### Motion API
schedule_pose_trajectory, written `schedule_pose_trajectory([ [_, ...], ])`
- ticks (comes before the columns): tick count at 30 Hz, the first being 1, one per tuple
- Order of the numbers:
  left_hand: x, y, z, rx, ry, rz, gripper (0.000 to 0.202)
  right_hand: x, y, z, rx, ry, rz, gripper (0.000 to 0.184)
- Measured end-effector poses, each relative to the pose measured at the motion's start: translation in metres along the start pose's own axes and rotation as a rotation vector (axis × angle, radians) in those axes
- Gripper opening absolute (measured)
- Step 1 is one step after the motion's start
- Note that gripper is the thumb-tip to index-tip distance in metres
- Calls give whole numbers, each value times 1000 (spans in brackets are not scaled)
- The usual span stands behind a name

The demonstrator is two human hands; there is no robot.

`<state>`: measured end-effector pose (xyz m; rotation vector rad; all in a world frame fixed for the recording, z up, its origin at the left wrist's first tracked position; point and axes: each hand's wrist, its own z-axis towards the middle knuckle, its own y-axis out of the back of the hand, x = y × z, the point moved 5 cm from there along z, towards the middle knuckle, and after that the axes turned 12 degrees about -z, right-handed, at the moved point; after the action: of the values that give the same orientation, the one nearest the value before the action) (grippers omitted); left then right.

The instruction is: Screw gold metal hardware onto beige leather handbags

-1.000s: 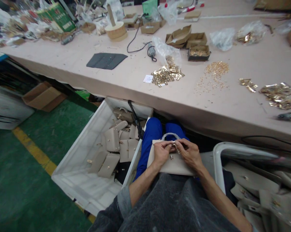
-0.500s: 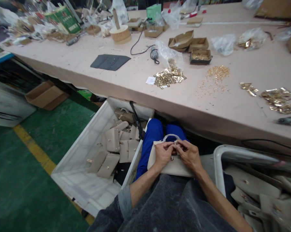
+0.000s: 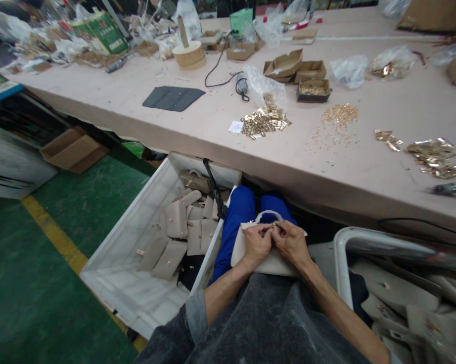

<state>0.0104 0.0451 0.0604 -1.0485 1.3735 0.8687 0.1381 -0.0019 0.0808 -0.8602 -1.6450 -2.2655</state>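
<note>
A beige handbag point(image 3: 270, 266) with a pale carrying handle point(image 3: 269, 213) lies across my lap, on blue trousers. My left hand point(image 3: 257, 241) is closed at the bag's upper edge, thumb and fingers pinched together. Opposite it, my right hand point(image 3: 290, 241) pinches a small gold-coloured fitting point(image 3: 274, 225) at the bag's top. The fingertips of both hands nearly meet there and hide most of the fitting. Whether it is fixed to the bag I cannot tell.
At my left stands a white bin point(image 3: 118, 247) holding several beige bags. Another bin point(image 3: 339, 263) at my right holds beige bag pieces. On the table point(image 3: 197, 126) lie gold metal plates point(image 3: 265, 121), tiny gold parts point(image 3: 340, 114), a dark board point(image 3: 174, 97) and a power tool point(image 3: 453, 188).
My right hand has turned inward and shifted slightly left, covering the gold fitting on the bag's front that showed before. My left hand stays almost in place.
</note>
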Motion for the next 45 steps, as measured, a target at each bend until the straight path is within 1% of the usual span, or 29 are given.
schedule_pose_trajectory([
  [4, 1, 1, 1, 5, 21, 7, 19, -5, -3, -1, 8, -76, 38, 23],
  [9, 2, 1, 3, 12, 9, 23, 19, -11, -3, -1, 92, -154, 92, 28],
  [11, 3, 1, 4, 18, 22, 21, 18, -11, -2, -1, 79, -126, 74, 30],
  [14, 4, -1, 4, 28, 30, 14, 18, -5, 0, -1, 23, -26, -30, 32],
  [16, 4, -1, 3, 13, 17, 30, 18, -1, -2, -1, 19, 29, -120, 33],
  [19, 2, -2, 1, -3, -17, 71, 18, 4, -2, -1, 29, 50, -214, 32],
  [26, -3, -4, 0, -12, -93, 162, 19, 3, 0, -2, 59, -37, -333, 34],
  [29, -5, -5, 1, 6, -127, 173, 23, -2, -1, -4, 14, -100, -333, 33],
  [33, -6, -6, 1, 26, -148, 199, 26, -10, -3, -8, -69, -183, -234, 31],
  [36, -6, -8, 2, 55, -139, 201, 26, -15, -4, -12, -87, -234, -133, 26],
  [39, -6, -9, 3, 58, -130, 187, 28, -16, -4, -14, -97, -284, -95, 26],
  [42, -5, -10, 4, 68, -138, 198, 27, -14, -3, -14, -92, -302, -117, 27],
  [45, -5, -10, 4, 70, -143, 226, 25, -12, -2, -10, -42, -267, -176, 28],
])
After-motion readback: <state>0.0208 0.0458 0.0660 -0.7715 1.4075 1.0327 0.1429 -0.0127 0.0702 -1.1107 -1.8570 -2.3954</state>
